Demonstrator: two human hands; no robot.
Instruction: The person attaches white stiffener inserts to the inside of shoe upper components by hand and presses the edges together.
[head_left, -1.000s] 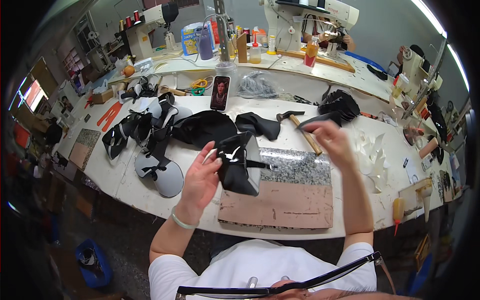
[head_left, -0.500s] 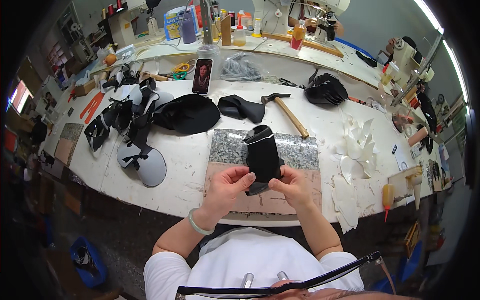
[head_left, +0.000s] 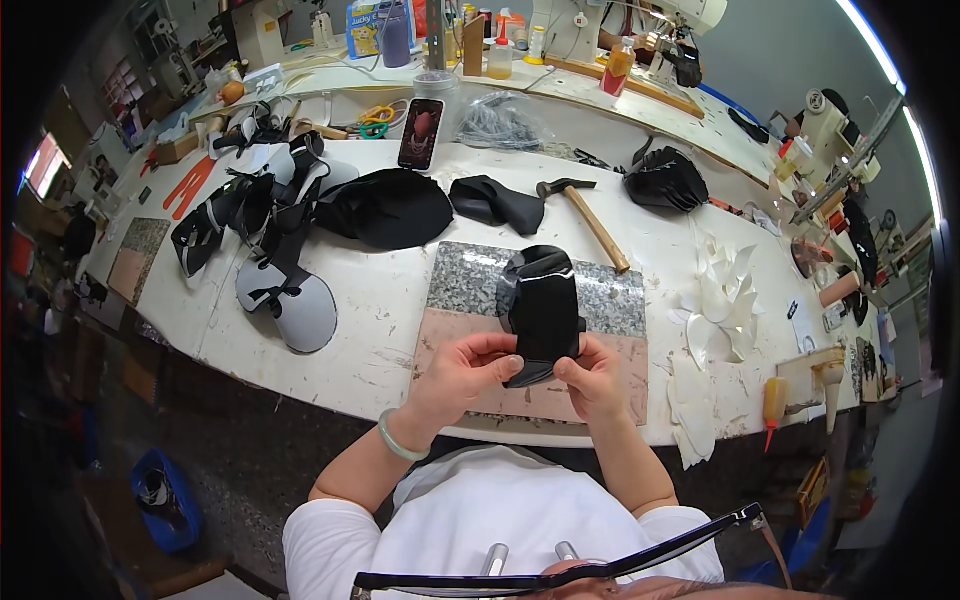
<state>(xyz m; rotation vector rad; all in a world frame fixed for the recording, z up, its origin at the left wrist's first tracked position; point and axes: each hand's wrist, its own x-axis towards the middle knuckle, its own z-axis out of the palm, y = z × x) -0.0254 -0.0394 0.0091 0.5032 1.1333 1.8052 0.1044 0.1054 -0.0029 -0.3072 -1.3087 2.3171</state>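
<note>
Between my two hands is a glossy black shoe upper (head_left: 545, 312), raised over the work board, its long part pointing away from me. My left hand (head_left: 478, 368) pinches its near left edge, thumb on top. At the near right edge my right hand (head_left: 592, 376) grips it the same way, fingers mostly hidden beneath. Under it lies a board, speckled grey stone (head_left: 460, 290) on its far half and a pinkish worn surface (head_left: 450, 335) on its near half. A hammer (head_left: 598, 228) with a wooden handle rests just beyond the board.
Black and grey shoe pieces (head_left: 390, 210) pile up at the left, with grey rounded pieces (head_left: 305, 315) nearer me. White cut pieces (head_left: 722, 300) and a yellow glue bottle (head_left: 775, 402) lie at the right. A phone (head_left: 421, 135) leans upright at the back, near scissors (head_left: 376, 122).
The black upper has tilted flatter in my hands, showing more of its shiny face. Both hands keep their hold. The whole view has shifted slightly.
</note>
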